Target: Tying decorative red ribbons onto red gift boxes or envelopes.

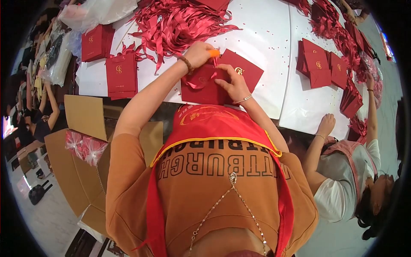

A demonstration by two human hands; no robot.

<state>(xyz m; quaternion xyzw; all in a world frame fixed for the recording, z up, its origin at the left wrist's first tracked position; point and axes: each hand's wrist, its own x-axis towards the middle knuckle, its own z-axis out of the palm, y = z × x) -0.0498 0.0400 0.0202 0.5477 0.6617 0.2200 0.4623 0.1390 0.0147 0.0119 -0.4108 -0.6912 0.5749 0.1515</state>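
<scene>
A dark red paper gift bag (pixel 201 88) lies flat at the table's near edge, in front of my body. My left hand (pixel 199 56) is closed at its upper edge, with a small orange piece (pixel 213 53) at the fingertips; its kind is unclear. A length of red satin ribbon (pixel 215 63) hangs between my two hands and loops over the bag. My right hand (pixel 235 86) has thumb and forefinger curved toward that ribbon and its lower fingers resting on the bag. Another red bag (pixel 250 70) with a gold emblem lies partly under my right hand.
A heap of red ribbons (pixel 175 28) spreads across the far side. Stacks of red bags (pixel 122 75) lie at left, others (pixel 319 68) at right. Beside me stands an open cardboard box (pixel 70 160). A co-worker (pixel 351 175) works at my right. Red specks dot the white table (pixel 269 34).
</scene>
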